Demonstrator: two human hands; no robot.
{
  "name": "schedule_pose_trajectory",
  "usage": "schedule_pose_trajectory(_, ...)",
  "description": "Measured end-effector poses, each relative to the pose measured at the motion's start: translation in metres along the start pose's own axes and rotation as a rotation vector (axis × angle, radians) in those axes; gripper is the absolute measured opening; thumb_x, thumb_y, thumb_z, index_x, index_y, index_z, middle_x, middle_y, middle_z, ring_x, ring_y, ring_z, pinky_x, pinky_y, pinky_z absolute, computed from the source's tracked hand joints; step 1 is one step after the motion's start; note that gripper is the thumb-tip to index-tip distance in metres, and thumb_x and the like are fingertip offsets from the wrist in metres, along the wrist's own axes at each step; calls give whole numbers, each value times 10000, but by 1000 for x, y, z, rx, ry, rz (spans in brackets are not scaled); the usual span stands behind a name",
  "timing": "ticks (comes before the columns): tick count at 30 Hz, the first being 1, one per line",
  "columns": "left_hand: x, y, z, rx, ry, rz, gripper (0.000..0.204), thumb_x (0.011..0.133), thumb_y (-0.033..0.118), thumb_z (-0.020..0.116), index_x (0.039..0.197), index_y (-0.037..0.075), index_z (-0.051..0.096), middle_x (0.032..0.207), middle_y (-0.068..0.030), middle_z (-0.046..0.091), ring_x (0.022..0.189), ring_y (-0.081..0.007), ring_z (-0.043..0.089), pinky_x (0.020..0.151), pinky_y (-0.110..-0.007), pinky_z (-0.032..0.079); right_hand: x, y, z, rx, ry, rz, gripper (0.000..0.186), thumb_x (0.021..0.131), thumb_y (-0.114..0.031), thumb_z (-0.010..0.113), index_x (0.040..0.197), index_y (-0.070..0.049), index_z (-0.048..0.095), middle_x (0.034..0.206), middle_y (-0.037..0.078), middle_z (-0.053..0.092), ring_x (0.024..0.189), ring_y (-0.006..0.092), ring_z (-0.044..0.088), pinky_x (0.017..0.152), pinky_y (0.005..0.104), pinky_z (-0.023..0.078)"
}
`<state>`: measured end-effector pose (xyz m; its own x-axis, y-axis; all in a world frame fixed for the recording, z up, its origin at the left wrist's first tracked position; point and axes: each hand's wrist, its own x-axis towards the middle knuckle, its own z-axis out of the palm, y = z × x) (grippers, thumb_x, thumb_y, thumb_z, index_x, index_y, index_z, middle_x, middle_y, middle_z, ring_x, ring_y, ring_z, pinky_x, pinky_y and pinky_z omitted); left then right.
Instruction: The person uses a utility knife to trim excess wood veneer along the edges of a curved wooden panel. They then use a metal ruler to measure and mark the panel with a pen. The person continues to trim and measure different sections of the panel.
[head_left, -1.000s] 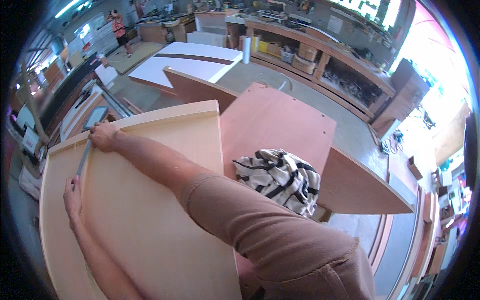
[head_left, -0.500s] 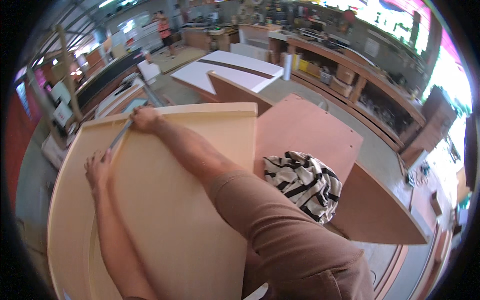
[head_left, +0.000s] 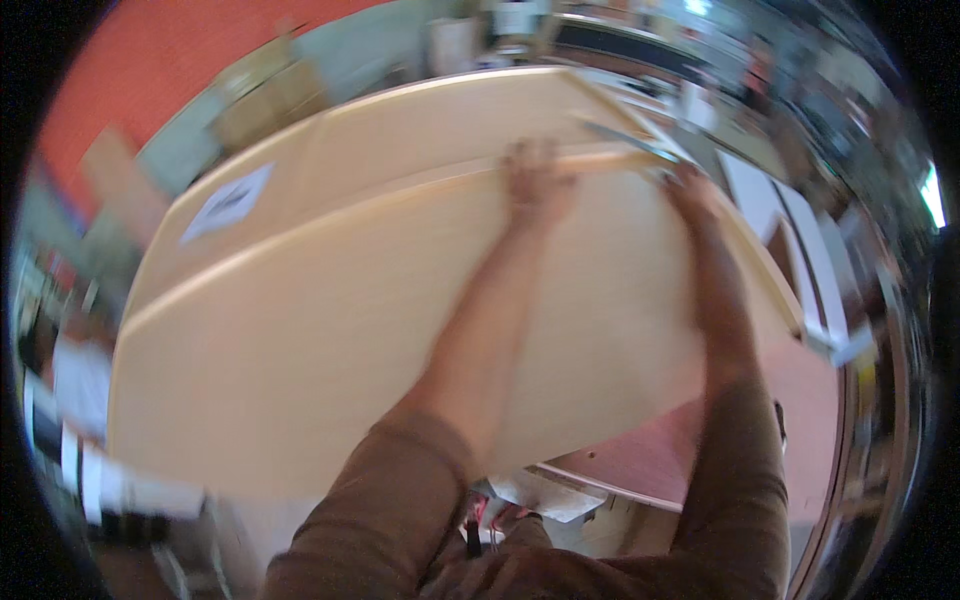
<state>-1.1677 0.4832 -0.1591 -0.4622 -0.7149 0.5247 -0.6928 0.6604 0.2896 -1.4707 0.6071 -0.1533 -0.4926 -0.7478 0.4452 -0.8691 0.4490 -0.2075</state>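
A large pale wooden panel (head_left: 330,350) with a raised rim lies in front of me, and a curved rib (head_left: 400,190) runs across it. My left hand (head_left: 537,185), blurred, is on the panel at the rib, with its fingers spread and nothing visible in them. Toward the panel's far right corner, my right hand (head_left: 692,192) has its fingers closed at the near end of a thin grey metal strip (head_left: 630,140). The strip lies slantwise over the rib, its other end pointing left. Its exact kind is too blurred to tell.
A printed paper sheet (head_left: 228,203) lies on the panel's left part. Under the right edge is a reddish-brown board (head_left: 800,400); beyond stands a white panel (head_left: 770,215) with a dark stripe. Cardboard boxes (head_left: 270,105) stand behind. A person in white (head_left: 80,375) is at far left.
My view has swung left, so the panel's left part and the paper sheet show. The left hand has come off the strip and spread; the right hand stays at the strip's end.
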Motion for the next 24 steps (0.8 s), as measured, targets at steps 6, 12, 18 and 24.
schedule_pose_trajectory(6,-50,18,-47,16,-162,-108,818,1026,641,404,1667,163,233,1715,-217,181,1584,-409,147,1279,-566,81,-35,21,0,-1,39,-52,714,987,-533,587,1573,-148,450,1559,230,484,1436,422,462,1203,497,364)
schedule_pose_trajectory(12,-102,28,-88,1,-236,-164,822,1039,631,383,1682,174,155,1721,-220,156,1576,-422,159,1270,-575,102,-69,13,-12,-36,-65,-69,753,1013,-575,533,1549,-51,463,1521,288,500,1434,441,457,1196,513,364)
schedule_pose_trajectory(18,-143,41,-113,-30,-280,-178,807,1040,619,401,1681,187,171,1720,-221,161,1566,-425,189,1260,-578,129,-138,-8,-49,-24,-70,-79,745,1011,-577,531,1531,-45,485,1496,294,522,1392,447,501,1173,519,387)
schedule_pose_trajectory(24,-182,46,-138,-10,-260,-163,785,1047,627,363,1682,207,174,1731,-198,146,1566,-416,198,1262,-575,125,-166,0,-51,-2,-5,-56,791,997,-620,537,1517,-26,495,1487,292,534,1378,442,519,1164,504,400)
